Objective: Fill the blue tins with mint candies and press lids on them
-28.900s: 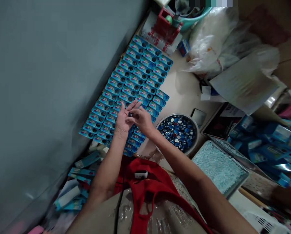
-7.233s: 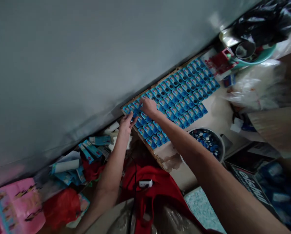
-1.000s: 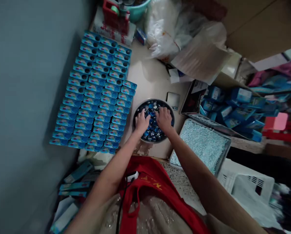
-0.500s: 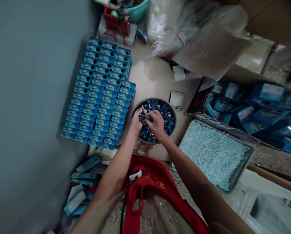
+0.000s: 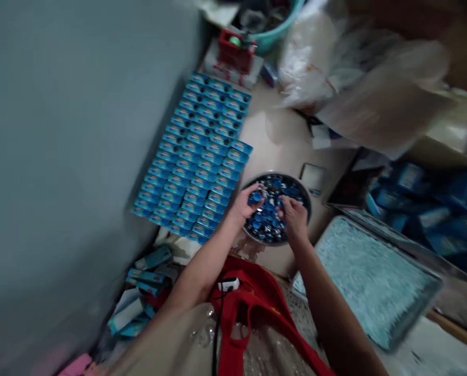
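Note:
A round metal bowl full of small blue and silvery caps stands on the table in front of me. Over its left side my left hand is curled around a few blue caps. My right hand is above the bowl's right side, fingers bent and pinched together; whatever is between them is too blurred to make out. Left of the bowl stand rows of small blue boxes, several with a dark round hole in the top.
A tray of pale blue pellets lies at right, below a carton of blue packets. A small scale sits behind the bowl. Farther back are a red tape dispenser, a turquoise basin and plastic bags. A wall bounds the left.
My hands have moved apart; before, they were together over the bowl. The right hand is now farther right, with the left still at the bowl's left side. The whole view has shifted.

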A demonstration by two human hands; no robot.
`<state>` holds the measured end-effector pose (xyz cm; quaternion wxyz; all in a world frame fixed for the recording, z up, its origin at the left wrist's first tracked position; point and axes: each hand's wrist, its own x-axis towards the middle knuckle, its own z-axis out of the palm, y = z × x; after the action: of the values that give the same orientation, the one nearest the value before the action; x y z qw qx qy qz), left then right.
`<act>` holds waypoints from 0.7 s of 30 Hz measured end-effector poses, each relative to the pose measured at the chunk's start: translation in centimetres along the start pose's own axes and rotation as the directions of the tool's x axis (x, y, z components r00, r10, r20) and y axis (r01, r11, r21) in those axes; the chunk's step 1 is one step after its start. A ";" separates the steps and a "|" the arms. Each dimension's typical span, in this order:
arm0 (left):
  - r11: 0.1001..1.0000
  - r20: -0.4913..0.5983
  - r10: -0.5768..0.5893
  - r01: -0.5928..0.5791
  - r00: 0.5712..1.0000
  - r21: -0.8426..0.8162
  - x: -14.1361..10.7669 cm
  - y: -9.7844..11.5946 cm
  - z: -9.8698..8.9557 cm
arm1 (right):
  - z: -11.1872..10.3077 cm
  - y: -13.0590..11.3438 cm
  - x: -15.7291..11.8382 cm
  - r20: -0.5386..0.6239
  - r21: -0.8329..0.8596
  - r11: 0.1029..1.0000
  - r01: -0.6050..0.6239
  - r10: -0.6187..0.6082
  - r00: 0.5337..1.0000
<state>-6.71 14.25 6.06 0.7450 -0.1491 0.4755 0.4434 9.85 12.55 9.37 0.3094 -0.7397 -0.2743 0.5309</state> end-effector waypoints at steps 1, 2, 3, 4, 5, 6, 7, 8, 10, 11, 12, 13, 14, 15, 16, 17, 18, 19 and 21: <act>1.000 0.020 -0.018 0.018 1.000 0.010 -0.3 0.1 -0.2 | 0.3 -0.5 -0.1 0.012 -0.003 1.000 0.016 -0.016 1.000; 0.999 0.041 -0.042 0.041 0.998 0.018 -0.4 0.1 -0.4 | 0.5 -1.1 0.0 0.022 0.005 0.999 0.041 -0.041 0.999; 0.997 0.061 -0.069 0.068 0.996 0.025 -0.4 0.1 -0.6 | 0.7 -1.9 0.1 0.030 0.021 0.997 0.068 -0.069 0.997; 0.996 0.078 -0.092 0.090 0.993 0.026 -0.4 0.1 -0.6 | 0.9 -2.7 0.3 0.036 0.039 0.995 0.094 -0.095 0.995; 0.994 0.093 -0.110 0.108 0.990 0.024 -0.3 0.1 -0.7 | 1.0 -3.7 0.6 0.044 0.059 0.992 0.116 -0.118 0.992; 0.992 0.109 -0.126 0.124 0.986 0.019 -0.2 0.0 -0.7 | 1.2 -4.6 0.8 0.058 0.075 0.988 0.131 -0.136 0.989; 0.990 0.127 -0.138 0.138 0.982 0.013 -0.3 0.0 -0.7 | 1.4 -5.6 1.1 0.075 0.082 0.987 0.141 -0.148 0.986; 0.989 0.147 -0.147 0.148 0.978 0.006 -0.4 0.0 -0.7 | 1.7 -6.6 1.2 0.095 0.079 0.985 0.150 -0.157 0.983; 0.990 0.189 -0.138 0.143 0.972 -0.012 -0.9 0.2 -1.1 | 3.3 -8.4 1.5 0.153 0.022 0.983 0.184 -0.185 0.971; 0.992 0.207 -0.119 0.126 0.971 -0.024 -1.4 0.4 -1.5 | 4.6 -9.1 1.6 0.197 -0.029 0.975 0.220 -0.211 0.958; 0.994 0.222 -0.093 0.104 0.971 -0.037 -2.0 0.7 -2.0 | 6.4 -9.8 1.7 0.259 -0.093 0.956 0.278 -0.247 0.934; 0.996 0.232 -0.065 0.079 0.970 -0.052 -2.7 1.2 -2.8 | 8.6 -10.3 1.8 0.334 -0.154 0.924 0.349 -0.284 0.899; 0.997 0.237 -0.028 0.046 0.971 -0.069 -3.4 1.7 -3.6 | 11.2 -10.6 1.9 0.413 -0.201 0.884 0.423 -0.315 0.854; 0.996 0.225 0.015 0.005 0.974 -0.090 -4.1 2.4 -4.7 | 14.1 -10.8 2.0 0.486 -0.239 0.831 0.502 -0.345 0.803; 0.993 0.201 0.057 -0.035 0.978 -0.112 -4.9 3.3 -5.8 | 17.1 -11.0 2.0 0.526 -0.254 0.799 0.544 -0.358 0.772; 0.988 0.166 0.096 -0.074 0.981 -0.133 -5.6 4.4 -7.0 | 20.3 -11.0 2.1 0.554 -0.265 0.776 0.573 -0.364 0.749; 0.981 0.123 0.134 -0.115 0.983 -0.154 -6.3 5.6 -8.2 | 23.4 -11.0 2.2 0.580 -0.295 0.724 0.623 -0.382 0.719; 0.973 0.077 0.167 -0.152 0.983 -0.174 -6.9 6.9 -9.4 | 26.2 -11.0 2.2 0.605 -0.326 0.661 0.676 -0.403 0.687; 0.957 0.003 0.212 -0.207 0.977 -0.205 -7.8 9.7 -11.6 | 31.1 -10.8 2.3 0.635 -0.358 0.581 0.731 -0.423 0.647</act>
<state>-22.42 8.20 8.73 0.6806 -0.1678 0.4315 0.5679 -20.00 26.50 8.48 0.1469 -0.5015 -0.7252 0.4484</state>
